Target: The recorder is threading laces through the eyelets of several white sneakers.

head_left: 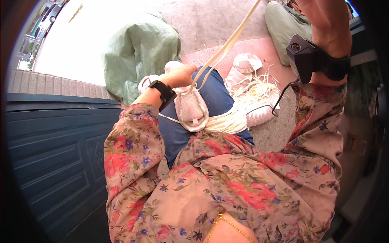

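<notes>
A pale pink and white mesh shoe [191,107] lies on my lap, over blue trousers. My left hand [182,77] is closed at its far end; the fingertips are hidden. From the shoe a long cream shoelace [227,45] rises taut to the top edge, toward my raised right hand [322,18]. That hand is cut off by the frame and its fingertips are out of sight. A bundle of cream laces [224,122] hangs across my right thigh. Beyond my left wrist, parts of another pale shoe [146,82] show.
A pile of pale shoes with loose laces [257,93] sits on the ground to the right. Green sacks [142,52] stand ahead, one more [285,30] at far right. A dark blue panelled door [56,150] is close on my left. A black cable hangs by my right forearm.
</notes>
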The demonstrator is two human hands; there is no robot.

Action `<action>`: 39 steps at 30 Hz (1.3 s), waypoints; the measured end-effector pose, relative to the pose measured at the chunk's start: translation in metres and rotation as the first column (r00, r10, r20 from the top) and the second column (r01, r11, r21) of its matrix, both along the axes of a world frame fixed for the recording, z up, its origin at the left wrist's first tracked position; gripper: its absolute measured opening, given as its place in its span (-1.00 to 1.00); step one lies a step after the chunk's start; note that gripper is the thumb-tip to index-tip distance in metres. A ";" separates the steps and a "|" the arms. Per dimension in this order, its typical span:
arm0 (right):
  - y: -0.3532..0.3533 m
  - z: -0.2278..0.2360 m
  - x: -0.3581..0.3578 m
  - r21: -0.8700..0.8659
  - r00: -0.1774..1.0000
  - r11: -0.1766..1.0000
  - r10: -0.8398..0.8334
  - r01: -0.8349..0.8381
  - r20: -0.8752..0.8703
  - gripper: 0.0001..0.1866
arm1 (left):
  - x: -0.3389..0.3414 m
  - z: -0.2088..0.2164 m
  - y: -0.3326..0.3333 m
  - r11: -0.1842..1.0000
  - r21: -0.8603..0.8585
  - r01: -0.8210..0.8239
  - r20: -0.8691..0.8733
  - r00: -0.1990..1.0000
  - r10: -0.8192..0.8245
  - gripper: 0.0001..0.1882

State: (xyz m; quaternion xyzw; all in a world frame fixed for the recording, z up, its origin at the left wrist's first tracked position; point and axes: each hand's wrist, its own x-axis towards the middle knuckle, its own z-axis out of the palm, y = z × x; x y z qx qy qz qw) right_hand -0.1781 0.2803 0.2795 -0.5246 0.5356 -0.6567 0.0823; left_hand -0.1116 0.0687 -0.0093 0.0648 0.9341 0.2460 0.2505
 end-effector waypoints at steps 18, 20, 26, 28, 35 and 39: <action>-0.017 -0.119 0.018 0.501 0.971 0.856 0.003 -0.125 0.237 -0.77 | 0.009 -0.001 -0.009 0.984 0.153 -0.092 -0.269 0.954 0.131 -0.75; -0.001 -0.178 0.021 0.552 0.911 0.804 -0.030 -0.222 0.411 -0.76 | 0.031 0.013 -0.032 0.980 0.166 -0.108 -0.324 0.933 0.157 -0.79; -0.004 -0.274 0.071 0.755 0.950 0.639 -0.123 -0.145 0.286 -0.80 | 0.092 0.000 -0.050 0.933 0.234 -0.275 -0.164 0.934 0.316 -0.75; -0.008 -0.298 0.074 0.718 0.997 0.695 -0.072 0.036 0.020 -0.80 | 0.092 -0.006 -0.041 0.901 0.236 -0.364 -0.146 0.903 0.403 -0.77; -0.006 -0.286 0.093 0.802 0.994 0.592 0.010 0.079 -0.106 -0.80 | 0.086 -0.012 -0.037 0.834 0.369 -0.410 -0.072 0.882 0.466 -0.77; -0.009 -0.278 0.104 0.790 0.991 0.613 0.093 0.019 -0.097 -0.81 | 0.073 -0.009 -0.040 0.722 0.473 -0.505 0.092 0.844 0.529 -0.77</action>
